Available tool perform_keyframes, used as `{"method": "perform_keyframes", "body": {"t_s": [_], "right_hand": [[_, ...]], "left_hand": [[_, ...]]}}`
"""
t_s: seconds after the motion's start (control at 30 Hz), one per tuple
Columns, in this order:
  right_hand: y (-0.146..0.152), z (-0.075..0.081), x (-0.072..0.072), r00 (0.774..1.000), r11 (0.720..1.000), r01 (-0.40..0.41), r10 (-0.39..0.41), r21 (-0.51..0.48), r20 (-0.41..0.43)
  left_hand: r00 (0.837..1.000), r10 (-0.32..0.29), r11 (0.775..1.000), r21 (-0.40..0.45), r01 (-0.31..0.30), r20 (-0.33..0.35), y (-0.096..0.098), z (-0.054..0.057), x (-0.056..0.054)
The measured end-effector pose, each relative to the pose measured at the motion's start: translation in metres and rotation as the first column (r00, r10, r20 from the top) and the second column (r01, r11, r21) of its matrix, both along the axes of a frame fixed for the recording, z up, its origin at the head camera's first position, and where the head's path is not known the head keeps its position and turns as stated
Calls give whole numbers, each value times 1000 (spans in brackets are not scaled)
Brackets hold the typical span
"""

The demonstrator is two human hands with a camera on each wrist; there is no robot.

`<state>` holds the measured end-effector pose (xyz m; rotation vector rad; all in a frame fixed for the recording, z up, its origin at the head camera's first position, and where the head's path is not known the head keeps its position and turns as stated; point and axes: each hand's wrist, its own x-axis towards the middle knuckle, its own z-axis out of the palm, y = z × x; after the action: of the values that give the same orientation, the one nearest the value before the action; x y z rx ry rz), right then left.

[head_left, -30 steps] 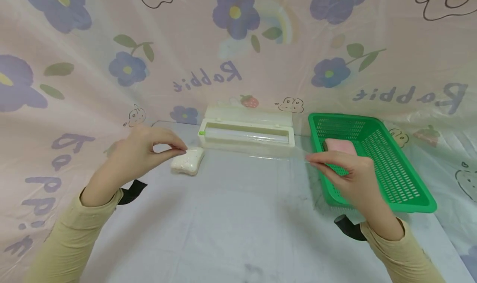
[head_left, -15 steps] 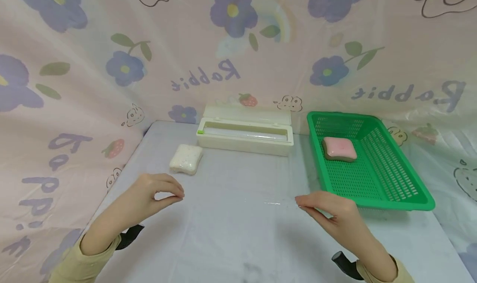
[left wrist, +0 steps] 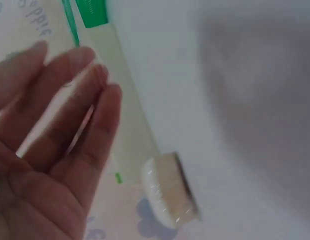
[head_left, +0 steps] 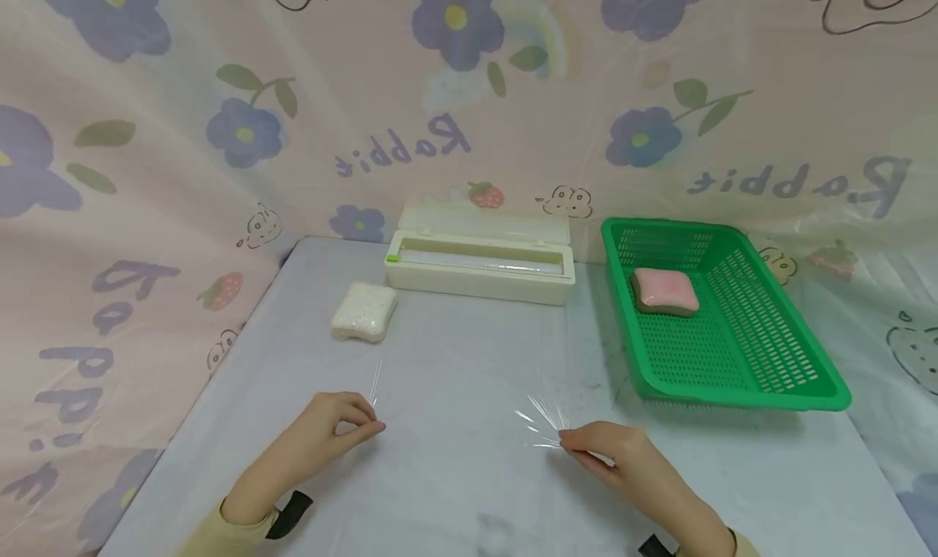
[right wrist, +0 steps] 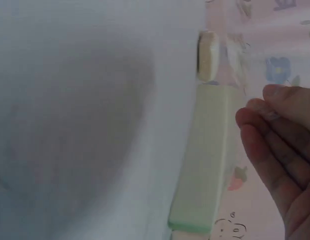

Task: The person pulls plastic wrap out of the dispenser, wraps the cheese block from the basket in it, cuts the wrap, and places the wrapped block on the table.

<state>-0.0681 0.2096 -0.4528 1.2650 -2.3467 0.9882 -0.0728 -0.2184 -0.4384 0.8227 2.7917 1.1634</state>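
Clear cling film [head_left: 544,417] shows as thin glints between my two hands, low over the front half of the table; most of it is too transparent to trace. My right hand [head_left: 623,455] pinches one corner between thumb and fingers, with creases fanning out. At the other corner my left hand [head_left: 326,427] pinches the film, a bright crease running up from its fingers. Behind stands a cream dispenser box [head_left: 476,284], lid raised, with a film roll [head_left: 476,260] inside. I cannot tell whether the film still joins the roll. A white speckled, pillow-shaped sponge [head_left: 364,311] lies left of the box.
A green plastic basket [head_left: 733,400] stands at the right of the table, holding a pink-topped sponge [head_left: 665,288] with a brown underside. Behind and at the left hangs a printed pink curtain [head_left: 293,182]. The table [head_left: 454,353] has a white cover.
Both hands have drawn back from near the box toward the table's front edge, lowering and moving a little closer together, with the film pinched between them. The box, basket and sponges stay put.
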Motion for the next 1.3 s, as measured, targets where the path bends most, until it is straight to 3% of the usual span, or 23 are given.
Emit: {"method": "perform_keyframes", "body": {"t_s": [0.07,0.13,0.27,0.33,0.4,0.5,0.7,0.77,0.87,1.0,1.07,1.17,1.3], "right_hand": [[-1,-5,1,1000,999,0,1,50,-26],[-3,-9,1,998,995,8,-1,102,-69],[-6,-17,0,990,978,29,0,208,-142],[-7,-20,0,988,969,27,11,247,-154],[-8,-24,0,985,961,28,20,276,-169],[-7,-27,1,980,953,27,34,301,-196],[-6,-26,3,973,939,44,37,341,-229],[-5,-25,3,970,928,47,45,369,-238],[-5,-26,2,961,906,51,70,420,-268],[-5,-28,-1,931,883,73,106,464,-349],[-7,-28,-1,926,879,80,110,470,-362],[-7,-27,1,944,868,75,97,491,-315],[-4,-24,7,981,850,56,50,523,-185]], "left_hand": [[994,91,996,-29,-89,52,5,-8,0],[973,206,978,-46,-202,105,12,-14,-1],[898,397,917,-46,-396,192,24,-21,-2],[863,456,889,-52,-456,217,28,-23,-2],[839,492,869,-64,-491,232,29,-25,-2],[827,510,857,-59,-511,237,28,-26,-3],[846,491,865,-2,-502,209,24,-33,-6],[842,498,859,13,-512,206,23,-36,-8],[820,511,842,39,-538,257,19,-40,-10],[779,491,822,87,-562,390,13,-41,-11],[769,482,821,90,-564,420,11,-40,-11],[754,479,814,95,-573,449,10,-40,-12],[728,468,798,114,-592,501,11,-39,-13]]}}
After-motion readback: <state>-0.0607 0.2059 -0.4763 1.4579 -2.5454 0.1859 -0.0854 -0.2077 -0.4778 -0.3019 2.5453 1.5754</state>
